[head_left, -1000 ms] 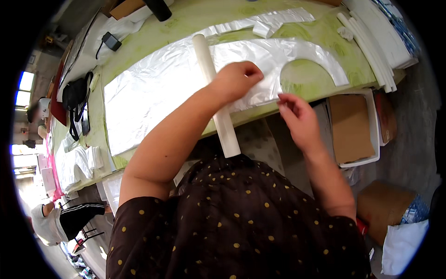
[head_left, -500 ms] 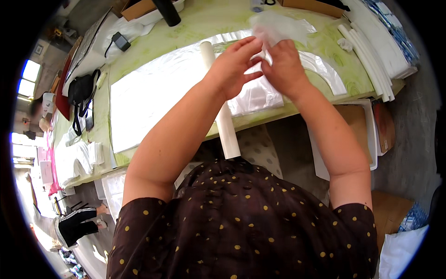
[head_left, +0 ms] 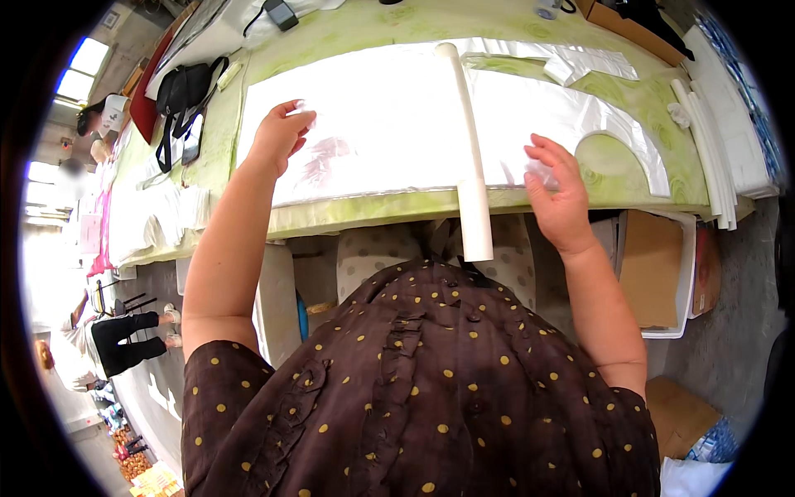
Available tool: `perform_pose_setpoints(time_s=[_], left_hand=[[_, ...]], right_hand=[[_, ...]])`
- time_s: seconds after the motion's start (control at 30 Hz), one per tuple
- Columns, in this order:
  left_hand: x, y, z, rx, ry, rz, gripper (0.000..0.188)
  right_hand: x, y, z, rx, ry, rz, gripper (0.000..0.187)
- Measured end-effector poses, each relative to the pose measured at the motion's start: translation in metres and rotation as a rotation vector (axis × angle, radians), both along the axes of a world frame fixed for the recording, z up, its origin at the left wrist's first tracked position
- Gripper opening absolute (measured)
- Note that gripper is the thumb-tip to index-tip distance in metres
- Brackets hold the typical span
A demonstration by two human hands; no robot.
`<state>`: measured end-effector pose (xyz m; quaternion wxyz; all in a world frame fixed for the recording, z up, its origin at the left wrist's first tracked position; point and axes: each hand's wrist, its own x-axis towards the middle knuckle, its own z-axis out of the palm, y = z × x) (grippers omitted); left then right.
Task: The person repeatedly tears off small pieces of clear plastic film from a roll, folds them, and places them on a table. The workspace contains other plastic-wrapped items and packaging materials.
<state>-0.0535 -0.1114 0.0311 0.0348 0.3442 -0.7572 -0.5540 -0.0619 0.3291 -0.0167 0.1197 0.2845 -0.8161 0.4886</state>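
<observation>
My left hand (head_left: 281,137) is above the left part of a stack of white plastic sheets (head_left: 381,91), thumb and fingers pinched on thin clear plastic film (head_left: 331,159). At the sheets' near right edge my right hand (head_left: 559,195), fingers curled, has a bit of the same film at its fingertips. The film seems to spread between both hands, though its outline is hard to see. Between them a long white tube (head_left: 475,219) lies across the sheets, its near end jutting past the table edge toward me.
On the green patterned table (head_left: 364,205), a black bag (head_left: 184,87) and a phone (head_left: 192,139) lie at left. White tubes (head_left: 714,161) and a cardboard box (head_left: 633,29) are at right. Below stands a white bin (head_left: 686,273). People are in the left background.
My hands, together over the far right with crumpled clear film, are now wide apart and nearer me, the left moved far left. The view has shifted too.
</observation>
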Motion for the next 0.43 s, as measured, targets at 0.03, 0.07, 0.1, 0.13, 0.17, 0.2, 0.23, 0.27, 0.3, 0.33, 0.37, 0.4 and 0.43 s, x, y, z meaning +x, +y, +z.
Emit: perform_pose_setpoints(time_s=[0.03,0.07,0.1,0.13,0.17,0.2,0.23,0.27,0.3,0.33,0.37,0.4,0.43], left_hand=[[0.003,-0.006,-0.011,-0.122,-0.003,-0.007,0.050],[0.003,-0.010,-0.017,-0.245,0.001,-0.013,0.056],[0.004,-0.010,-0.023,-0.444,0.032,0.006,0.061],[0.002,-0.008,-0.026,-0.556,0.174,0.001,0.060],[0.001,-0.005,-0.029,-0.667,0.314,-0.003,0.059],[0.000,0.001,-0.032,-0.777,0.454,-0.009,0.058],[-0.002,0.026,-0.030,-0.759,0.570,-0.121,0.057],[-0.002,0.052,-0.031,-0.681,0.587,-0.224,0.055],[-0.001,0.069,-0.035,-0.699,0.639,-0.425,0.051],[0.002,0.095,-0.035,-0.615,0.695,-0.515,0.049],[0.009,0.113,-0.035,-0.527,0.605,-0.537,0.045],[0.009,0.126,-0.038,-0.499,0.538,-0.554,0.043],[0.006,0.129,-0.052,-0.484,0.532,-0.562,0.043]], right_hand=[[0.005,-0.007,0.001,0.021,0.008,0.034,0.034],[0.007,-0.014,0.005,0.043,0.023,0.068,0.032],[0.010,-0.018,0.007,0.031,0.068,0.122,0.036],[0.016,-0.022,0.015,-0.031,0.026,0.130,0.039],[0.026,-0.026,0.027,-0.094,-0.019,0.137,0.042],[0.033,-0.029,0.039,-0.157,-0.066,0.143,0.045],[0.037,-0.030,0.050,-0.315,-0.119,0.206,0.058],[0.042,-0.032,0.073,-0.412,-0.109,0.307,0.065],[0.045,-0.035,0.099,-0.467,-0.041,0.416,0.072],[0.046,-0.039,0.127,-0.459,0.088,0.520,0.081],[0.045,-0.045,0.152,-0.430,0.164,0.572,0.090],[0.046,-0.048,0.172,-0.398,0.216,0.582,0.100],[0.048,-0.049,0.175,-0.393,0.224,0.586,0.100]])
